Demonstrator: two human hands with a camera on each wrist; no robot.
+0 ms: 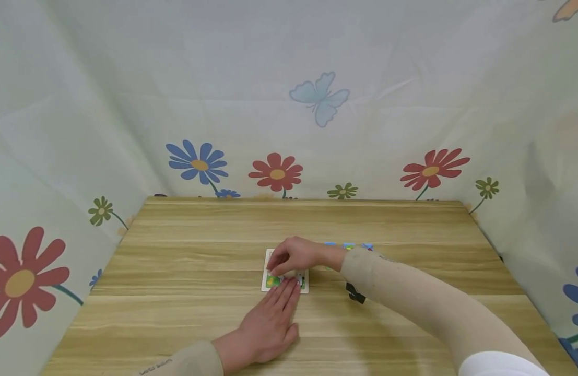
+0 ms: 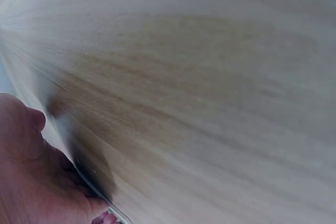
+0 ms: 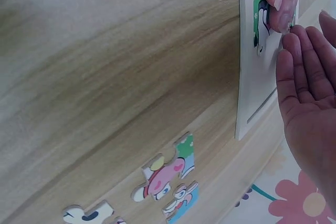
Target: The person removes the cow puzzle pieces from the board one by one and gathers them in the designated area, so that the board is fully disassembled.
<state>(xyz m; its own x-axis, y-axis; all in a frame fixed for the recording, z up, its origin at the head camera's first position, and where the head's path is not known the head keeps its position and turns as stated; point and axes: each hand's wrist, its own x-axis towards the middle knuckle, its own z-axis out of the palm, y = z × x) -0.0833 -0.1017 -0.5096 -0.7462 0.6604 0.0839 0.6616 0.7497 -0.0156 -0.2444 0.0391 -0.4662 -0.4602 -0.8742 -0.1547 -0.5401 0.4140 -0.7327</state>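
A white-framed jigsaw tray (image 1: 266, 284) lies flat on the table, with coloured pieces (image 1: 272, 281) in its near part. In the right wrist view, a green and white piece (image 3: 262, 22) sits in the tray by the left fingertips. My left hand (image 1: 272, 326) rests its straight fingers on the tray's near edge and pieces. Over the tray's middle is my right hand (image 1: 295, 256), fingers bent loosely, fingertips close to the left ones. In the right wrist view, the right hand (image 3: 310, 87) shows its palm; no piece is visible in it. Its fingertip contact is partly hidden.
Several loose jigsaw pieces (image 1: 349, 246) lie right of the tray, partly behind the right forearm; a pink-faced piece (image 3: 167, 174) is among them. A small black object (image 1: 355, 293) shows below that forearm. Flowered cloth (image 1: 242, 120) encloses the wooden table (image 1: 190, 261).
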